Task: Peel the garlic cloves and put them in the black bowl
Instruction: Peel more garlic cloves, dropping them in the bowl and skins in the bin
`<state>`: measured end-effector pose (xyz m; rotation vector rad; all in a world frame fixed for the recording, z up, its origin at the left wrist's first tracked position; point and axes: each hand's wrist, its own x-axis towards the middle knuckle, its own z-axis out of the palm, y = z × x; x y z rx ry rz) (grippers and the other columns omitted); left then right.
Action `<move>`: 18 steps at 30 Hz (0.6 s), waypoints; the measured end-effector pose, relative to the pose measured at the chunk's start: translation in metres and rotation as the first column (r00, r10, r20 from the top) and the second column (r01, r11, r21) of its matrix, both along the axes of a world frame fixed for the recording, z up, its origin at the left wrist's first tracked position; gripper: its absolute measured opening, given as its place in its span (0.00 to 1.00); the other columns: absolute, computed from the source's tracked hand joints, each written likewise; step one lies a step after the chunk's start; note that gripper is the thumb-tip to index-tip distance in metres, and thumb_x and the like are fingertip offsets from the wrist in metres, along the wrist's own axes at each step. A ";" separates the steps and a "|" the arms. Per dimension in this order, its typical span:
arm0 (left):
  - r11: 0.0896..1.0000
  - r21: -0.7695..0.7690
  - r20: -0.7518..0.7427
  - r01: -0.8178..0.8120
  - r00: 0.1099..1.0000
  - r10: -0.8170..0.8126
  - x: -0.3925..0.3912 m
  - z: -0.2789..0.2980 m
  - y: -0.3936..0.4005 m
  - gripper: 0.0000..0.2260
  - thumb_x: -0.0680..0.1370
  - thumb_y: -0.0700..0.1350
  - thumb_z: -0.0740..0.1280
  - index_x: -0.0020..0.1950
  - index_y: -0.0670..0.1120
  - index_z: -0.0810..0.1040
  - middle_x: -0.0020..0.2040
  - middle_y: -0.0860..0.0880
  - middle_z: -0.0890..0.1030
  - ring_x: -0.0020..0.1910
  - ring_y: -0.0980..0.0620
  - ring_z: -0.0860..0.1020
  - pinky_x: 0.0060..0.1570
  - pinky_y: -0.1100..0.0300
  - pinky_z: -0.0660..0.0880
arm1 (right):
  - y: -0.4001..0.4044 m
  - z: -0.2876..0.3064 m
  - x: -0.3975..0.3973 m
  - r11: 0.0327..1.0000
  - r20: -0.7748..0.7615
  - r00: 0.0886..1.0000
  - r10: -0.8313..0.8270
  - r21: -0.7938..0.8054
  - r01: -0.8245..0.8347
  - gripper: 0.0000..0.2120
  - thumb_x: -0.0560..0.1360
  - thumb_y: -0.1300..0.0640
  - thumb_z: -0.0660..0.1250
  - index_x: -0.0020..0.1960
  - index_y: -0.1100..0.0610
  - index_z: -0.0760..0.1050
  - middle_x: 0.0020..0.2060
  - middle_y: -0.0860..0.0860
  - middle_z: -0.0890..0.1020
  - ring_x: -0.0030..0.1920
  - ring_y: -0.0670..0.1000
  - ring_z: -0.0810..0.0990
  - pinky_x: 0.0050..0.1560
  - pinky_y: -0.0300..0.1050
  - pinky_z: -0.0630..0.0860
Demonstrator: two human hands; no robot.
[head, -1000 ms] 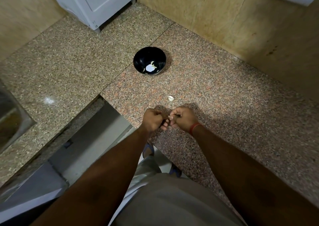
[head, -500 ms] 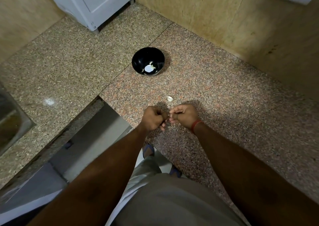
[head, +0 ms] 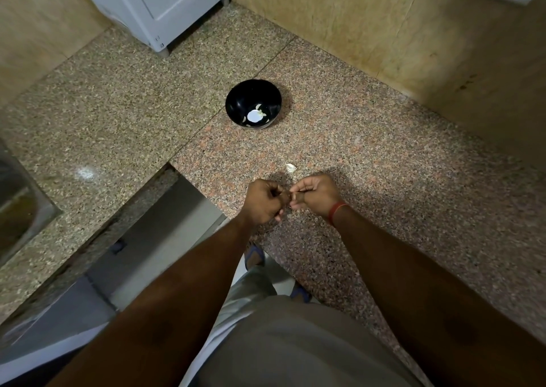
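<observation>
Our left hand point(head: 263, 202) and right hand point(head: 317, 193) meet fingertip to fingertip, grip curled tight on something small, presumably a clove mid-peel, hidden. Just beyond, one small white garlic piece point(head: 290, 167) lies on the speckled granite tabletop point(head: 413, 179). Farther, the round black bowl point(head: 253, 104) holds a few peeled cloves point(head: 258, 107). Partway done.

We are looking down on a speckled granite counter point(head: 384, 156) running into a corner, its slabs meeting at a dark seam. Tan stone walls point(head: 339, 23) are rising behind it. A white appliance point(head: 165, 5) is standing at the back, a steel sink point(head: 20, 203) is showing far left, and soft light is glinting off the counter.
</observation>
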<state>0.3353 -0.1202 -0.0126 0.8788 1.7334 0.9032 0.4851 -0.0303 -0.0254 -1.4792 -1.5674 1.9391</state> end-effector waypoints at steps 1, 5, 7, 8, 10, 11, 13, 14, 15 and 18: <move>1.000 0.002 0.023 -0.017 1.000 0.017 0.000 -0.001 0.000 0.08 0.80 0.35 0.71 0.40 0.37 0.80 0.26 0.45 0.79 0.20 0.50 0.76 0.22 0.60 0.74 | 0.000 0.001 0.000 1.000 -0.018 1.000 -0.010 -0.004 0.010 0.08 0.72 0.76 0.71 0.47 0.66 0.82 0.42 0.65 0.85 0.41 0.62 0.87 0.43 0.52 0.86; 0.998 0.001 0.116 -0.067 0.991 0.067 0.000 -0.005 -0.001 0.08 0.80 0.34 0.70 0.41 0.36 0.81 0.27 0.43 0.78 0.20 0.49 0.73 0.23 0.59 0.73 | -0.002 0.001 0.001 0.999 -0.057 0.998 -0.031 -0.011 0.031 0.07 0.73 0.75 0.72 0.47 0.66 0.82 0.41 0.65 0.85 0.40 0.60 0.87 0.41 0.50 0.86; 0.995 -0.001 0.177 -0.100 0.979 0.099 -0.002 -0.008 -0.002 0.08 0.80 0.35 0.70 0.41 0.36 0.81 0.27 0.43 0.77 0.20 0.49 0.72 0.23 0.60 0.73 | -0.001 0.001 0.002 1.000 -0.058 0.998 -0.024 0.010 0.024 0.07 0.74 0.74 0.72 0.49 0.66 0.83 0.42 0.63 0.86 0.40 0.58 0.87 0.42 0.50 0.86; 0.993 -0.003 0.204 -0.114 0.972 0.112 -0.002 -0.009 -0.003 0.09 0.80 0.35 0.70 0.41 0.36 0.81 0.27 0.42 0.76 0.20 0.49 0.72 0.23 0.59 0.73 | -0.001 0.000 0.002 1.000 -0.053 0.998 -0.015 0.024 0.016 0.07 0.74 0.73 0.72 0.50 0.66 0.83 0.42 0.63 0.86 0.41 0.58 0.87 0.43 0.50 0.86; 0.990 -0.003 0.243 -0.138 0.961 0.135 -0.003 -0.010 -0.004 0.10 0.80 0.36 0.70 0.40 0.36 0.80 0.27 0.42 0.76 0.20 0.48 0.71 0.23 0.59 0.73 | 0.000 -0.001 0.002 0.998 -0.035 0.999 0.021 0.066 -0.019 0.07 0.74 0.71 0.73 0.51 0.64 0.84 0.44 0.60 0.87 0.45 0.57 0.88 0.46 0.52 0.86; 0.989 -0.004 0.253 -0.148 0.957 0.144 -0.004 -0.011 -0.004 0.10 0.81 0.36 0.69 0.39 0.36 0.80 0.27 0.42 0.75 0.20 0.48 0.71 0.24 0.59 0.72 | 0.000 -0.002 0.001 0.994 -0.022 0.999 0.042 0.099 -0.039 0.07 0.74 0.70 0.74 0.50 0.62 0.85 0.45 0.58 0.87 0.46 0.56 0.88 0.47 0.51 0.86; 0.986 -0.016 0.274 -0.165 0.948 0.163 -0.004 -0.011 -0.002 0.11 0.81 0.36 0.69 0.39 0.36 0.79 0.27 0.42 0.75 0.21 0.48 0.70 0.24 0.60 0.71 | 0.001 -0.002 0.000 0.984 0.002 0.998 0.067 0.166 -0.067 0.07 0.74 0.67 0.75 0.48 0.57 0.86 0.45 0.54 0.88 0.48 0.54 0.87 0.48 0.51 0.86; 0.984 -0.025 0.288 -0.175 0.942 0.175 -0.004 -0.011 -0.001 0.11 0.80 0.36 0.69 0.39 0.36 0.79 0.27 0.42 0.74 0.21 0.49 0.69 0.24 0.60 0.70 | 0.001 -0.001 -0.001 0.980 0.004 0.998 0.069 0.186 -0.069 0.07 0.74 0.67 0.75 0.48 0.56 0.86 0.44 0.54 0.88 0.48 0.55 0.87 0.48 0.51 0.86; 0.981 -0.032 0.301 -0.189 0.934 0.190 -0.004 -0.011 -0.001 0.10 0.80 0.36 0.69 0.38 0.36 0.79 0.26 0.43 0.74 0.21 0.49 0.69 0.24 0.60 0.69 | 0.001 0.000 -0.001 0.979 -0.004 0.998 0.067 0.192 -0.065 0.08 0.74 0.67 0.75 0.48 0.56 0.85 0.44 0.55 0.87 0.47 0.56 0.87 0.48 0.51 0.86; 0.974 -0.042 0.335 -0.224 0.915 0.225 -0.003 -0.011 0.002 0.11 0.79 0.35 0.68 0.36 0.38 0.79 0.26 0.43 0.73 0.22 0.49 0.68 0.25 0.60 0.68 | -0.001 0.002 -0.002 0.987 -0.053 0.998 0.031 0.158 -0.022 0.07 0.75 0.70 0.73 0.51 0.62 0.84 0.43 0.60 0.87 0.45 0.58 0.87 0.48 0.49 0.86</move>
